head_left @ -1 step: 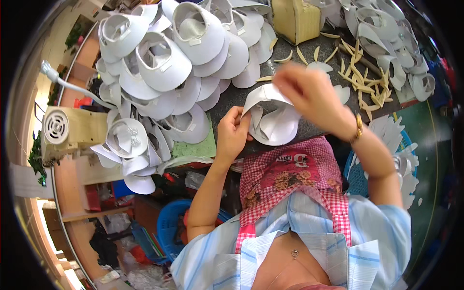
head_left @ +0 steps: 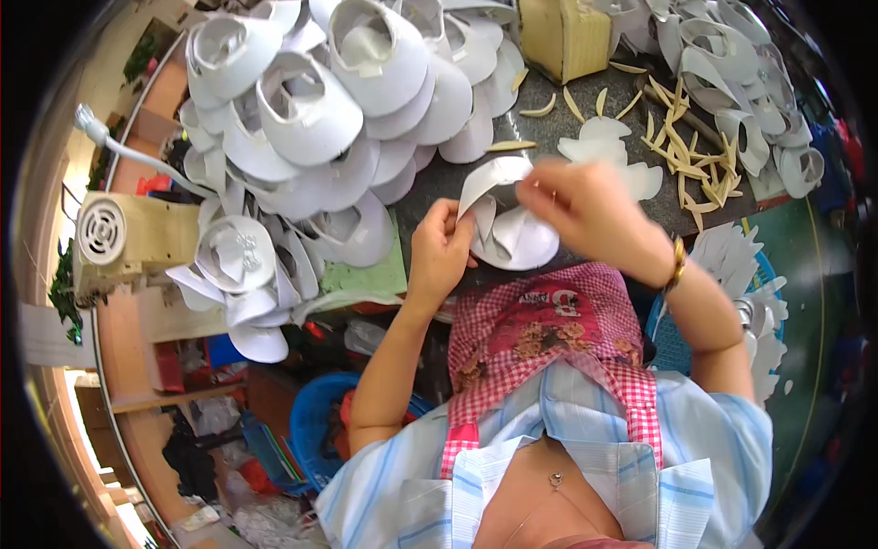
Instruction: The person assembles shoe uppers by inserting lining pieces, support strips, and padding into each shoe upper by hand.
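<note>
A white sun visor [head_left: 526, 240] stands near the front edge of the dark tabletop, before my apron. My left hand [head_left: 441, 249] grips its left side, thumb on the near face and fingers behind. Over the right end of its headband is my right hand [head_left: 594, 215], fingers curled together in a pinch; what they hold, if anything, cannot be made out. Behind that hand lie thin white cut-out pieces [head_left: 599, 142], partly covered by it. One beige crescent-shaped piece [head_left: 510, 145] rests just beyond the visor.
Stacked white visors [head_left: 311, 110] crowd the left and back; more visors [head_left: 722, 55] pile up far right. Beige crescents [head_left: 690, 160] lie heaped at right, near a yellowish block [head_left: 562, 41]. A cream machine housing [head_left: 137, 233] stands left. Blue baskets [head_left: 315, 430] sit below the table.
My right hand has come down and slightly right, onto the right end of the visor's headband, uncovering more of the white cut-outs behind. My left hand keeps its grip.
</note>
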The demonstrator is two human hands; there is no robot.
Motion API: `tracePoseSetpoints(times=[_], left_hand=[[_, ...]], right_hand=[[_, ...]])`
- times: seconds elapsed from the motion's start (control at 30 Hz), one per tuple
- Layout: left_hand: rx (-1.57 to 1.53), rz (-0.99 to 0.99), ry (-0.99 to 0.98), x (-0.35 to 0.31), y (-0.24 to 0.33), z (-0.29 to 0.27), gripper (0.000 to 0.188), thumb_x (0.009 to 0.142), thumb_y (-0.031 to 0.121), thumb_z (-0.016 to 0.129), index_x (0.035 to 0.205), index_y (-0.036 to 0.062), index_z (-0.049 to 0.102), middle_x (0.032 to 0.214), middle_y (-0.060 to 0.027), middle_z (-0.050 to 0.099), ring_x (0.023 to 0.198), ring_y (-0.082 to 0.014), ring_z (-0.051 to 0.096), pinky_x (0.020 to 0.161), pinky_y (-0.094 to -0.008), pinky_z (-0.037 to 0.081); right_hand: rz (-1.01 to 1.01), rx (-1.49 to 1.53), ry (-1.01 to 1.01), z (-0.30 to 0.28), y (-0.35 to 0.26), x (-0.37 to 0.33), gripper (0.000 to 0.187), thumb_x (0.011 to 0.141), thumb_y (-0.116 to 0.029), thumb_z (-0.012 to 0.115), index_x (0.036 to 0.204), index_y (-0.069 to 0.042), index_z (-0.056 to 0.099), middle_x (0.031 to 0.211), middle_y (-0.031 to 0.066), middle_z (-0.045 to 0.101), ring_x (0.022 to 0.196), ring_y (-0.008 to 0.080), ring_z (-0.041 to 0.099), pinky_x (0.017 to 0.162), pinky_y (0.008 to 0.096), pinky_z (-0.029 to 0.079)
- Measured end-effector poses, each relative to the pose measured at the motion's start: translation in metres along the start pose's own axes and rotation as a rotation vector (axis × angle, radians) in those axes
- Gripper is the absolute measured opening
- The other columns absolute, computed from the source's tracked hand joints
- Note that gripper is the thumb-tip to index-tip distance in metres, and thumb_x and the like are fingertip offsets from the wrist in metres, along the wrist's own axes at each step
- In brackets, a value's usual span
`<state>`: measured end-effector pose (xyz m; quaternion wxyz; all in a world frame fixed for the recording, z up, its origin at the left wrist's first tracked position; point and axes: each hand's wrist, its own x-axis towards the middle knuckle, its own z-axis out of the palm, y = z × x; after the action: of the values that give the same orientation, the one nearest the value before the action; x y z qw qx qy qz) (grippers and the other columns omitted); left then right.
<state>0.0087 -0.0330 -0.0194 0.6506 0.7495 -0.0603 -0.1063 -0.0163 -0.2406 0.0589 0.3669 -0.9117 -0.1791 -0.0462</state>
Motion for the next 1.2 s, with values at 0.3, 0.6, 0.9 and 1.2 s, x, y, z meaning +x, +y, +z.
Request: tracePoseSetpoints(times=[0.3,0.6,0.9,1.2], left_hand=[[0.155,0.068,0.083,-0.014,0.008,0.023,0.019,0.095,0.016,0.051,0.096,-0.0033,0.051,0.071,-0.0058,0.061,0.052,-0.0077,0.056,0.042,-0.0218,0.045],[0.161,0.101,0.077,-0.022,-0.009,0.023,0.018,0.096,0.015,0.048,0.097,-0.0034,0.050,0.075,-0.0095,0.062,0.051,-0.0096,0.058,0.043,-0.0226,0.046],[0.374,0.238,0.169,-0.022,-0.027,0.016,0.015,0.095,0.012,0.048,0.097,-0.0025,0.049,0.074,-0.0109,0.062,0.051,-0.0144,0.060,0.042,-0.0251,0.047],[0.331,0.256,0.191,-0.028,-0.011,0.024,0.012,0.093,0.010,0.049,0.095,-0.0018,0.050,0.070,-0.0132,0.063,0.050,-0.0176,0.062,0.043,-0.0295,0.046]], right_hand=[[0.090,-0.126,-0.095,0.043,0.016,-0.016,0.040,0.078,-0.028,0.069,0.083,0.006,0.051,0.066,0.0201,0.060,0.064,0.0379,0.062,0.059,0.0432,0.048],[0.021,-0.239,-0.120,0.046,0.014,-0.027,0.046,0.072,-0.034,0.074,0.078,0.005,0.050,0.066,0.0213,0.059,0.066,0.0389,0.062,0.060,0.0431,0.049],[0.140,0.020,-0.105,0.047,0.038,-0.030,0.032,0.082,-0.025,0.064,0.079,0.003,0.050,0.067,0.0209,0.058,0.068,0.0390,0.060,0.061,0.0445,0.046],[0.059,-0.254,-0.206,0.050,0.002,-0.031,0.034,0.081,-0.026,0.066,0.073,0.006,0.057,0.074,0.0228,0.058,0.066,0.0372,0.060,0.062,0.0427,0.049]])
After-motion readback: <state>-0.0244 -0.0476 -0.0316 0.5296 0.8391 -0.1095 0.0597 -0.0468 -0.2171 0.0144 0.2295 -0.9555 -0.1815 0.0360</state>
